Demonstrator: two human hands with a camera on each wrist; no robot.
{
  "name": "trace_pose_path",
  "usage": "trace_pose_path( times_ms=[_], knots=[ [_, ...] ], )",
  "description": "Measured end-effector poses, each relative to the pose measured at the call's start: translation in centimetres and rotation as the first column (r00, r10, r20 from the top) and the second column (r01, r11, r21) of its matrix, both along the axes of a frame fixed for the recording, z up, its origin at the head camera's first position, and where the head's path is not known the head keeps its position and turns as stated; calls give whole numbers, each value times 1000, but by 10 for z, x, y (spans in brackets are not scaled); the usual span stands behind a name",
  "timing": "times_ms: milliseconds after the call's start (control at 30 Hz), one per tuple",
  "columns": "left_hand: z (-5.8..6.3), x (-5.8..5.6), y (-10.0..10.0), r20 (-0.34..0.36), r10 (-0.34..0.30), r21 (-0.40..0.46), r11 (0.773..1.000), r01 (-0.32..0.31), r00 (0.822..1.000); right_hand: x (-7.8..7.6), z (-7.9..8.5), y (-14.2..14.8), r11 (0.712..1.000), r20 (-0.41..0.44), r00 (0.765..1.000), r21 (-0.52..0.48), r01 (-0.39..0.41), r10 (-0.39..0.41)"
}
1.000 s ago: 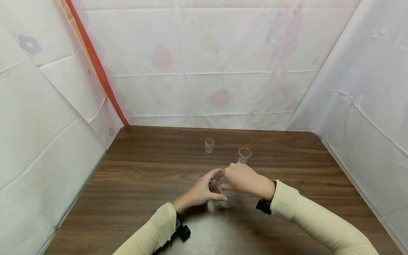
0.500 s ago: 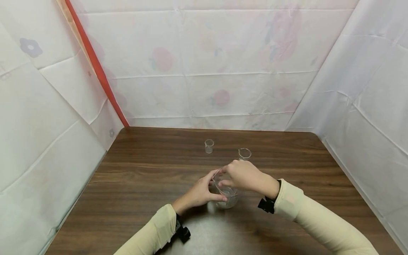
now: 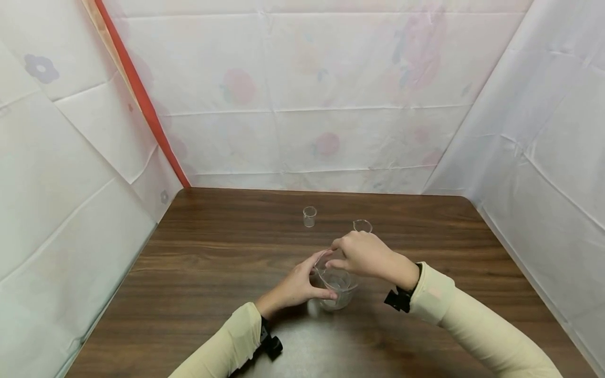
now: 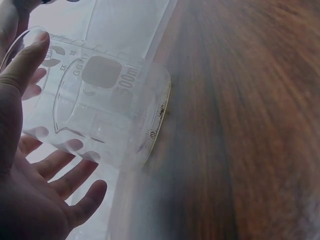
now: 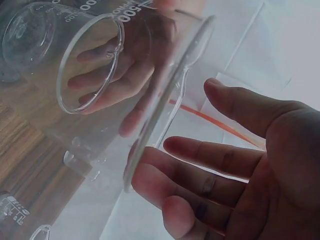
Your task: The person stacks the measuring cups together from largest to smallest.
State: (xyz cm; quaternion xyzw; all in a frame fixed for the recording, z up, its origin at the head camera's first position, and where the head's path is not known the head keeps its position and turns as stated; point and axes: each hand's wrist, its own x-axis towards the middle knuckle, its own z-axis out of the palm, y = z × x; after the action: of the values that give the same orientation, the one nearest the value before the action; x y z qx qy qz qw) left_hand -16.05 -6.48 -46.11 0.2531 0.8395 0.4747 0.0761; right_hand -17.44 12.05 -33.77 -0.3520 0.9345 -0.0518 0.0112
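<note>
A large clear glass beaker (image 3: pixel 336 304) stands on the table, its rim tilted slightly in the head view. My left hand (image 3: pixel 295 283) grips its side, thumb in front and fingers behind. Through the wall in the left wrist view, a smaller beaker (image 4: pixel 56 102) is visible inside the large one. Just above the far rim is my right hand (image 3: pixel 366 257), nearest to the large beaker's mouth. In the right wrist view, its thumb and loosely bent fingers (image 5: pixel 215 155) stand apart with nothing between them; some fingertips are at or beside the rim.
A tiny beaker (image 3: pixel 309 218) stands farther back on the brown wooden table (image 3: pixel 212 262). Behind my right hand, another beaker (image 3: pixel 362 226) is partly hidden. White cloth walls (image 3: pixel 302 142) enclose the table on the back and both sides.
My right hand has risen out of the large beaker's mouth and moved slightly right and away. More of the smaller beaker inside shows. My left hand keeps its grip in place.
</note>
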Motion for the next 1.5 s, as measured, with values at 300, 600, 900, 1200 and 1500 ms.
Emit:
trace_pose_path(
  times_ms=[300, 600, 900, 1200, 1500],
  knots=[
    [-2, -1, 2, 22, -22, 10, 1000, 22, 1000, -4, 2, 6, 998, 7, 1000, -62, -8, 8],
    [-2, -3, 3, -1, -39, 23, 999, 39, 999, -7, 8, 12, 999, -21, 1000, -52, 10, -12],
    [-5, -7, 4, 21, -69, 56, 996, 68, 997, -12, 11, 17, 997, 5, 998, -41, 59, -59],
    [-1, -8, 4, 36, -75, 47, 996, 74, 997, -17, 16, 19, 992, 26, 994, -62, 106, -105],
    [-1, -9, 5, 33, -74, 39, 997, 73, 997, -25, 14, 23, 987, -2, 989, -72, 147, -147]
  ],
)
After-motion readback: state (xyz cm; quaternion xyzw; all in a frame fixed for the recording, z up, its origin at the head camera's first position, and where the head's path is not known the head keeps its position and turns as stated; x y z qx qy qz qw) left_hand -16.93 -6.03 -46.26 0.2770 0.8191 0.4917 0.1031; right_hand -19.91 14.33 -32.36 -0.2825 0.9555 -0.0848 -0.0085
